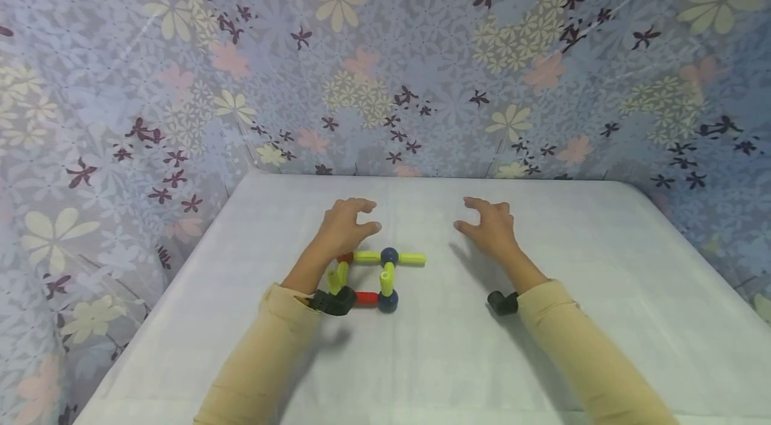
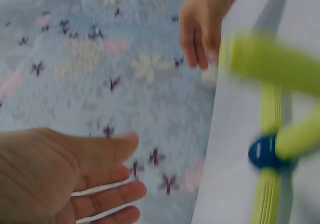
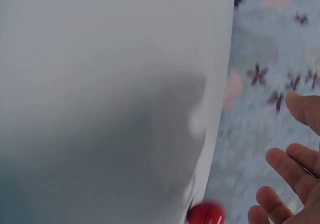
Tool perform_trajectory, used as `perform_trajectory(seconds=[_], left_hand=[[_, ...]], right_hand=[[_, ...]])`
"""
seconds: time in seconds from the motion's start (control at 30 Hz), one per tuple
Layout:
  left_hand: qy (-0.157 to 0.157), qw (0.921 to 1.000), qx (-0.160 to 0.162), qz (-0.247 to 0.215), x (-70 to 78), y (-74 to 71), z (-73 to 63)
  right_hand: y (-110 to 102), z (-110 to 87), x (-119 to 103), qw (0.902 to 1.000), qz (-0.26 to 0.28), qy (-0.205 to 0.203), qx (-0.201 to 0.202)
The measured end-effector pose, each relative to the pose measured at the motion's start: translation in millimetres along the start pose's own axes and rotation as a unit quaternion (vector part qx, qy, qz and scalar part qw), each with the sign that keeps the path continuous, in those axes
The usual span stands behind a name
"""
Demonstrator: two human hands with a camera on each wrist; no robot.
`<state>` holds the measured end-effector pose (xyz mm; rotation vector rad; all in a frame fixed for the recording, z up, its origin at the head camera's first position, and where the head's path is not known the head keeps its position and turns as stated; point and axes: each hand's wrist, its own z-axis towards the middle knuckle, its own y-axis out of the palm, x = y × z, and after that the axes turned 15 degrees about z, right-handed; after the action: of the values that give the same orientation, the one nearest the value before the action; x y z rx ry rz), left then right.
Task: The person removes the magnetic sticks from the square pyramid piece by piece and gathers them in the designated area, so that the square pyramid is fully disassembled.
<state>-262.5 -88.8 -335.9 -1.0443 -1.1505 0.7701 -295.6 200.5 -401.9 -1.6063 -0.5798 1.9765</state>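
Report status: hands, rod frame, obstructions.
Left hand empty, right hand empty. Rod frame standing on table. Left wrist partly blocks head view of frame.

Lime-yellow ribbed plastic rods [image 1: 412, 258] blaze just this side of the left grip [image 1: 345, 227], navy-blue plastic balls [image 1: 388, 302] and a red plastic rod [image 1: 366, 298] among them! Beneath that and the right grip [image 1: 492, 227], a white cloth-covered counter [image 1: 434, 358]; beyond both, grey-blue floral fabric [image 1: 434, 50] scattered with cream, pink and maroon. Beige fabric sleeves [image 1: 249, 351] behind!
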Motion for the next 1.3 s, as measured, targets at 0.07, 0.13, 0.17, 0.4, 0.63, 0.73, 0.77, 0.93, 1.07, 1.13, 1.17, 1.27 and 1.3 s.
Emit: perform_trajectory(seconds=[0.07, 0.13, 0.17, 0.4, 0.63, 0.73, 0.77, 0.93, 1.07, 1.13, 1.17, 1.27, 1.3], left_hand=[[-0.010, 0.9999, -0.013, 0.002, -14.9, -4.1, -1.7], [-0.018, 0.9993, -0.032, 0.003, -29.0, -6.9, -3.4], [-0.018, 0.9990, -0.041, 0.004, -35.7, -7.6, -4.2], [0.000, 0.9975, -0.070, -0.007, -68.3, -1.9, -6.4], [-0.006, 0.9971, -0.065, -0.040, -81.5, 9.9, -4.2], [-0.013, 0.9968, -0.066, -0.044, -83.2, 13.7, -3.0], [-0.015, 0.9967, -0.066, -0.045, -83.5, 14.9, -2.5], [-0.009, 0.9971, -0.053, -0.055, -83.2, 17.7, -2.0], [0.002, 0.9968, -0.045, -0.066, -80.8, 18.9, -2.4], [0.000, 0.9965, -0.047, -0.068, -79.1, 19.4, -2.9], [-0.005, 0.9965, -0.048, -0.068, -78.2, 19.7, -3.2], [-0.013, 0.9967, -0.047, -0.065, -76.2, 21.2, -4.2], [-0.014, 0.9967, -0.046, -0.065, -75.7, 21.8, -4.5]], right_hand=[[11.1, -5.1, -9.4, 0.9996, 0.000, -0.016, -0.023], [21.4, -10.2, -19.0, 0.9984, 0.009, -0.025, -0.049], [26.6, -12.4, -23.5, 0.9975, 0.014, -0.030, -0.062], [60.9, -21.3, -55.5, 0.9879, 0.033, -0.040, -0.146], [90.6, -20.5, -73.2, 0.9791, 0.010, -0.047, -0.198], [98.0, -19.2, -77.8, 0.9762, 0.000, -0.057, -0.209], [99.8, -18.9, -79.2, 0.9753, -0.003, -0.058, -0.213], [107.3, -17.0, -84.5, 0.9713, -0.021, -0.044, -0.233], [111.7, -16.1, -87.0, 0.9694, -0.034, -0.031, -0.241], [113.5, -15.7, -87.0, 0.9696, -0.039, -0.032, -0.239], [113.8, -15.9, -87.3, 0.9700, -0.041, -0.034, -0.237], [114.3, -16.3, -85.7, 0.9713, -0.044, -0.038, -0.231], [114.1, -16.4, -84.6, 0.9716, -0.045, -0.037, -0.229]])
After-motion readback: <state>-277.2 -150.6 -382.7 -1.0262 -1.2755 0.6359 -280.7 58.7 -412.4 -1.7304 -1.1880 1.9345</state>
